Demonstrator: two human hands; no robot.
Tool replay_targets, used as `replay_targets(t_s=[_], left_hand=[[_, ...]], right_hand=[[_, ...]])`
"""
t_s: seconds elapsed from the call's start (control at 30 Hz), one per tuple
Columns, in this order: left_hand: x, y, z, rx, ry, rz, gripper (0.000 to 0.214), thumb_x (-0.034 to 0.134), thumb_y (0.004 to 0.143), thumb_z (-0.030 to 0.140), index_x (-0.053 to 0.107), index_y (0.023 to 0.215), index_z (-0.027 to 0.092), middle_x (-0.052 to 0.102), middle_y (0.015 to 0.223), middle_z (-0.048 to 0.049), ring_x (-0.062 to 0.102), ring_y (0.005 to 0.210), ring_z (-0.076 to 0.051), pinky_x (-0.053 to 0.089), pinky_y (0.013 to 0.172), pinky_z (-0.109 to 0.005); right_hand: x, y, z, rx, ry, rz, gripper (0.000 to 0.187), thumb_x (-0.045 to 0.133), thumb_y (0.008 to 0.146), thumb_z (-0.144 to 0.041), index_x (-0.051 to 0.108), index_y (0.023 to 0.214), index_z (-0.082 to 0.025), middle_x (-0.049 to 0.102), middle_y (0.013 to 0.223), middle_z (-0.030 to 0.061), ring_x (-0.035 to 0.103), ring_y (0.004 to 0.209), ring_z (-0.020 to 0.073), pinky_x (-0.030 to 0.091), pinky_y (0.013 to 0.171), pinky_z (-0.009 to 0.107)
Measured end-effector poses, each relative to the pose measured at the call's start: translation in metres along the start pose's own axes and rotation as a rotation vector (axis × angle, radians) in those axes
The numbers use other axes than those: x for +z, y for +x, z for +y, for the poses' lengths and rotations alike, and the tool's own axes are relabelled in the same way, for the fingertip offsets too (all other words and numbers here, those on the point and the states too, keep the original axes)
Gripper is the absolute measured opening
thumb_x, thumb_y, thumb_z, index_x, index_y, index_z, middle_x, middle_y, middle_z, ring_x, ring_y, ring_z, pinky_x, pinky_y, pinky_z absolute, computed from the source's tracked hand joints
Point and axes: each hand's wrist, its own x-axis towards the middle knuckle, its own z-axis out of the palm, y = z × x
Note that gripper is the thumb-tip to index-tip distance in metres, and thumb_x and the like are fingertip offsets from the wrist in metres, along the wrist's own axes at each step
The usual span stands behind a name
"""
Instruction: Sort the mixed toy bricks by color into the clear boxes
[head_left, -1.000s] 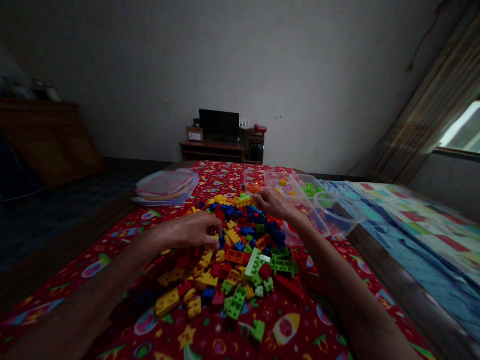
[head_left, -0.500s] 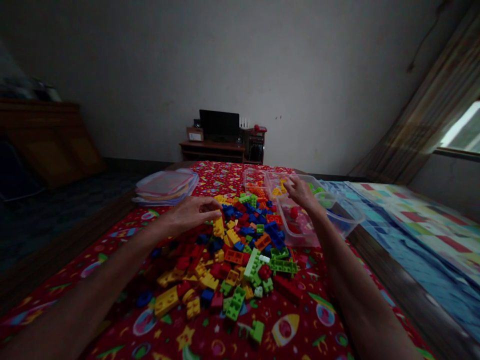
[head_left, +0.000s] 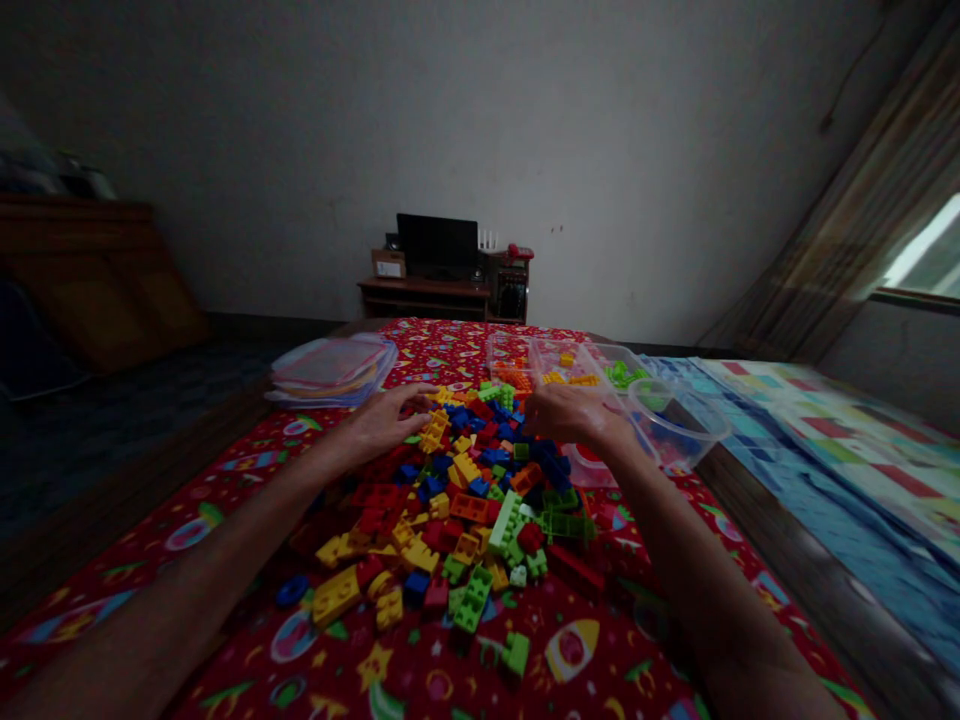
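A heap of coloured building bricks (head_left: 465, 500) in yellow, red, blue, green and orange lies on a red patterned cloth (head_left: 420, 680). My left hand (head_left: 386, 420) rests at the heap's far left side, fingers curled over a yellow brick (head_left: 433, 433). My right hand (head_left: 566, 412) is palm-down over the far right of the heap, fingers bent onto blue bricks; what it grips is hidden. Just beyond it stand clear plastic tubs (head_left: 600, 465), holding sorted red, yellow, orange and green bricks.
A round clear container (head_left: 679, 415) sits at the table's right edge. A stack of clear lids (head_left: 334, 368) lies at the far left. A patterned mat (head_left: 825, 440) lies to the right; a low shelf with a monitor (head_left: 439, 245) stands at the wall.
My right hand came back from over the tubs to the heap's far right. My left hand moved farther up the heap to a yellow brick. The camera tipped slightly.
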Motion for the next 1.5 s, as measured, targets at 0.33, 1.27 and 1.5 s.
replay_targets(t_s=[0.33,1.27,1.5], left_hand=[[0.032,-0.004,0.01,0.312,0.183,-0.083,0.041,0.047,0.082,0.034,0.064,0.117,0.02,0.061,0.127,-0.0078,0.054,0.119,-0.022,0.04,0.103,-0.035],[0.032,-0.001,0.021,0.029,-0.444,0.035,0.057,0.061,0.075,0.05,0.053,0.12,0.015,0.073,0.089,-0.0066,0.068,0.089,-0.025,0.052,0.082,-0.038],[0.027,-0.008,0.031,0.052,-0.25,0.006,0.048,0.054,0.077,0.055,0.065,0.105,0.017,0.073,0.095,-0.0068,0.067,0.088,-0.025,0.052,0.083,-0.036]], right_hand=[[0.034,0.022,-0.006,-0.145,-0.045,0.036,0.03,0.05,0.083,-0.021,0.068,0.107,-0.014,0.069,0.102,0.0123,0.062,0.092,0.0203,0.044,0.076,0.026],[0.041,0.019,-0.037,-0.369,0.372,0.392,0.032,0.055,0.085,-0.023,0.056,0.115,-0.014,0.064,0.077,0.004,0.052,0.066,0.0129,0.029,0.059,0.023],[0.031,0.019,-0.016,-0.273,0.296,0.424,0.026,0.048,0.09,-0.029,0.065,0.104,-0.015,0.066,0.078,0.0062,0.053,0.066,0.0118,0.033,0.061,0.022]])
